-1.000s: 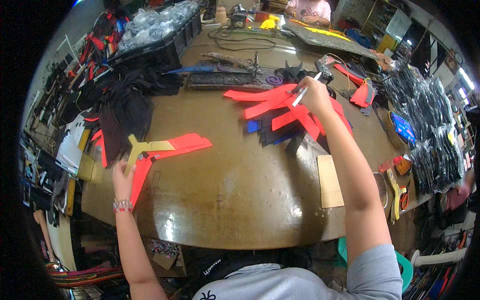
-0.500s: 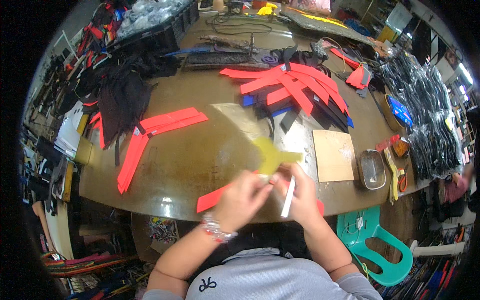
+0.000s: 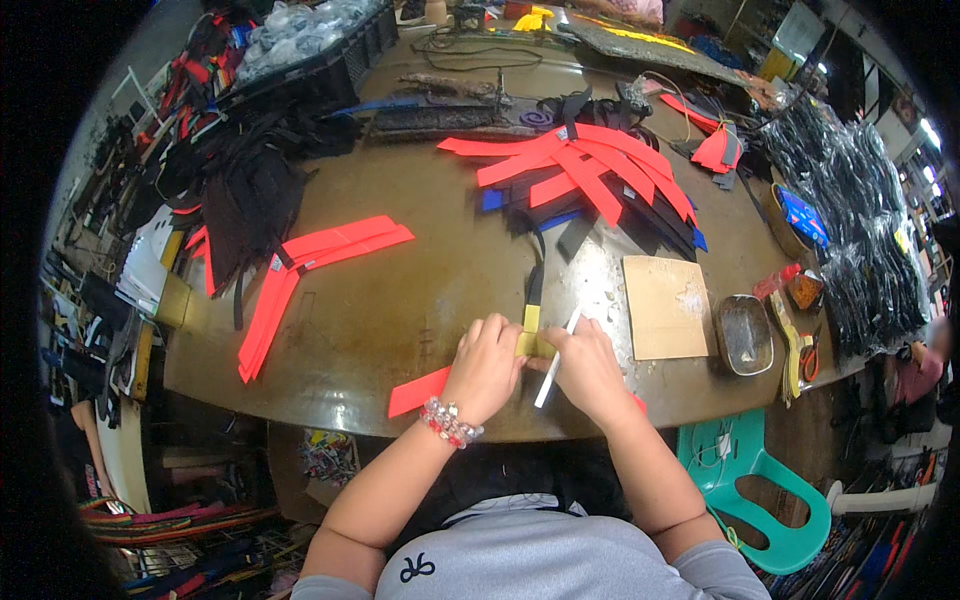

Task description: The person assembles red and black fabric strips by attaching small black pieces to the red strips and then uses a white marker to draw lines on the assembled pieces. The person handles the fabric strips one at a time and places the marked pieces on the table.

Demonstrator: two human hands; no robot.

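Observation:
A yellow flat piece (image 3: 531, 320) lies at the near edge of the table between my hands, with a black strip (image 3: 535, 286) extending from its far end. My left hand (image 3: 484, 368) is closed at its left side, fingertips pressed on it. Held in my right hand (image 3: 588, 372) is a slim white pen-like stick (image 3: 557, 362), slanting toward me; that hand's fingers also touch the yellow piece. Beneath my hands runs a bright orange strap (image 3: 418, 392), its middle hidden and its right end showing past my right wrist.
Folded orange straps (image 3: 340, 240) lie left, beside a black strap heap (image 3: 250, 200). A fanned pile of orange straps (image 3: 600, 165) sits farther off. At right are a tan board (image 3: 667, 308), a metal tin (image 3: 745, 338), orange-handled scissors (image 3: 810, 358) and a green chair (image 3: 735, 470).
The yellow piece, blurred and raised above my hands before, is now down on the table between them. My hands have moved slightly apart and lower onto the table; the white stick stays in my right hand.

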